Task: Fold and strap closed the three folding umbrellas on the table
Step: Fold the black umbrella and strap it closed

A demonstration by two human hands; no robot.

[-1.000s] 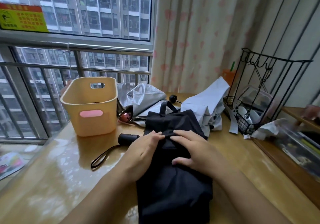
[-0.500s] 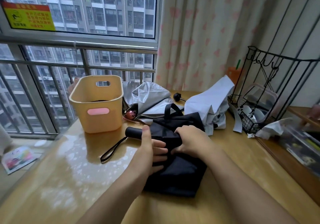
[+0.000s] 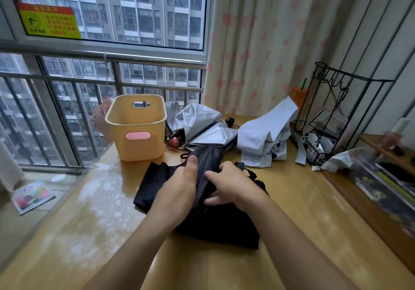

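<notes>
Wooden table (image 3: 303, 200), left hand (image 3: 179, 188), right hand (image 3: 233, 186) holding black umbrella (image 3: 220, 229)

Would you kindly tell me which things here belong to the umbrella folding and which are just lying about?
For the job: black umbrella, gripped by the left hand and the right hand; silver umbrella; pale grey umbrella.

Lying about: yellow basket; black wire rack; crumpled tissue; orange cup.
</notes>
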